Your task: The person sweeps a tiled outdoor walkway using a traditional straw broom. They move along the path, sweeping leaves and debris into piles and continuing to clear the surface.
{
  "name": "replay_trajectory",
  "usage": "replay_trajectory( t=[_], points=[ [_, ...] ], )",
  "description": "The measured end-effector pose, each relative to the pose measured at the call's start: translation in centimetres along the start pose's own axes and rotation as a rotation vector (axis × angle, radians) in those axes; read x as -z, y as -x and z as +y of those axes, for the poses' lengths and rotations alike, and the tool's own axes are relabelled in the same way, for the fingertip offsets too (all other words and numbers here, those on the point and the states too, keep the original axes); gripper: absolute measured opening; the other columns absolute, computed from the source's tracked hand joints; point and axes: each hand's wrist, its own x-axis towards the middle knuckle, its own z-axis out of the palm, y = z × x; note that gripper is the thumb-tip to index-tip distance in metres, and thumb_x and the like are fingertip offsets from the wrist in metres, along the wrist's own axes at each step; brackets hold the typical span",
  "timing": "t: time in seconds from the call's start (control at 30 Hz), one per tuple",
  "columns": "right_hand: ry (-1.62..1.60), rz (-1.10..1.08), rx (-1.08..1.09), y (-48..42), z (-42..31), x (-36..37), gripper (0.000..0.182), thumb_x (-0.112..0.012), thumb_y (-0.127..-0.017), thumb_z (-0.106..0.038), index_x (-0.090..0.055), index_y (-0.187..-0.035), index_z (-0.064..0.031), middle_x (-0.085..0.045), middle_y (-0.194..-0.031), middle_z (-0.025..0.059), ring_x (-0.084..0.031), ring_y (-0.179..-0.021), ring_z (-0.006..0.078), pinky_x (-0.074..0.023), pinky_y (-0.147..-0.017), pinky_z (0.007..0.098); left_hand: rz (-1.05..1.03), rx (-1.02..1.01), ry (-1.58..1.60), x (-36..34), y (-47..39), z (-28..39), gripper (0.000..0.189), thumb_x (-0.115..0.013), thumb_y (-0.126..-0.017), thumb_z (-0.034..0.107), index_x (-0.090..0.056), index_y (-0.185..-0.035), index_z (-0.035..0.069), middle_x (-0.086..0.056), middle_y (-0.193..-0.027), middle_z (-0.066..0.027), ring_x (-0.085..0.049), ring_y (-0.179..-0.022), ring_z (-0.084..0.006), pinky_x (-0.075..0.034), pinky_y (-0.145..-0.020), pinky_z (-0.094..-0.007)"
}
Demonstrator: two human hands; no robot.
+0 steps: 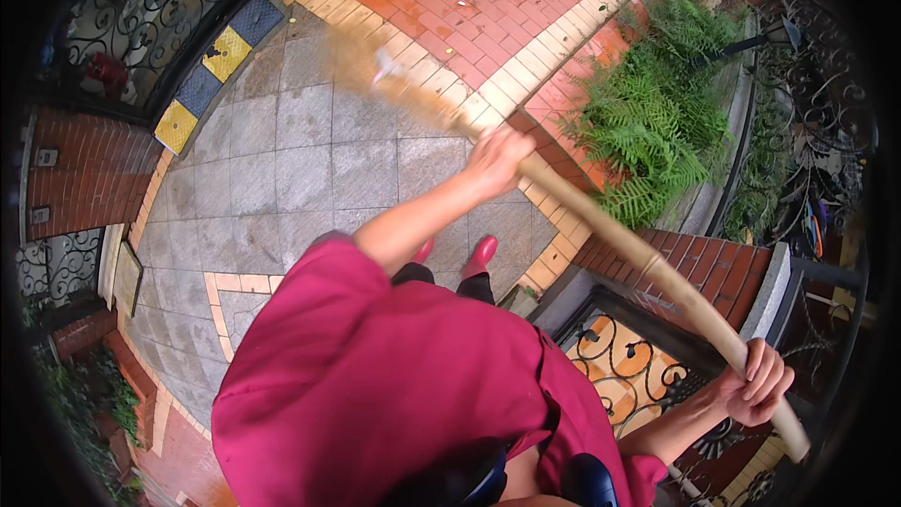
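Observation:
A long bamboo broom (598, 215) slants across the head view from lower right to upper left. My left hand (500, 160) grips its shaft close to the bristles. Higher up the pole, near its butt end, my right hand (757, 384) is wrapped around it. The straw-coloured broom head (352, 60) is motion-blurred, over the seam between grey stone tiles (303, 162) and a cream brick border (422, 77). A small whitish-pink patch shows among the bristles, too blurred to identify. My pink boots (481, 255) stand on the tiles.
Green ferns (647, 113) grow beside the red brick path (457, 3) at upper right. A low brick wall (704, 267) and a wrought-iron gate (626, 366) stand at right. A yellow-and-black ramp (204, 88) lies before another iron gate (169, 7) at upper left.

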Motion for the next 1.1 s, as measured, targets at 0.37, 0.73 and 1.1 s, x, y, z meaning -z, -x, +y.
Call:
replay_trajectory(
  t=[0.37,0.73,1.1],
  points=[
    [-0.108,-0.109,-0.214,-8.8,-2.7,8.2,0.027,-0.059,-0.079,-0.007,-0.042,-0.059,-0.0150,-0.045,-0.040,-0.0085,-0.041,-0.033,0.0021,-0.0410,-0.038,0.0189,-0.320,0.284,0.216,-12.6,7.2,8.7,0.016,-0.060,-0.059,0.003,-0.052,-0.072,0.009,-0.055,-0.070,-0.0092,-0.055,-0.073,-0.0310,-0.040,-0.062,-0.0416],
    [0.236,-0.431,0.162,-7.9,0.7,11.5,0.029,-0.072,-0.073,-0.018,-0.047,-0.060,-0.0155,-0.050,-0.047,-0.0083,-0.049,-0.041,0.0034,-0.0399,-0.053,0.0183,-0.133,-0.051,0.062,-18.1,-15.6,0.1,0.017,-0.064,-0.064,0.004,-0.053,-0.075,0.011,-0.055,-0.072,-0.0066,-0.055,-0.078,-0.0276,-0.042,-0.069,-0.0390],
    [-0.357,-0.279,-0.247,-14.8,17.1,10.8,0.025,-0.055,-0.078,-0.014,-0.040,-0.058,-0.0148,-0.040,-0.046,-0.0053,-0.038,-0.039,0.0111,-0.0344,-0.051,0.0298,-0.095,0.457,-0.213,-4.6,2.1,-6.6,0.017,-0.060,-0.060,0.002,-0.053,-0.075,0.008,-0.054,-0.071,-0.0111,-0.053,-0.074,-0.0318,-0.040,-0.068,-0.0401]
  ],
)
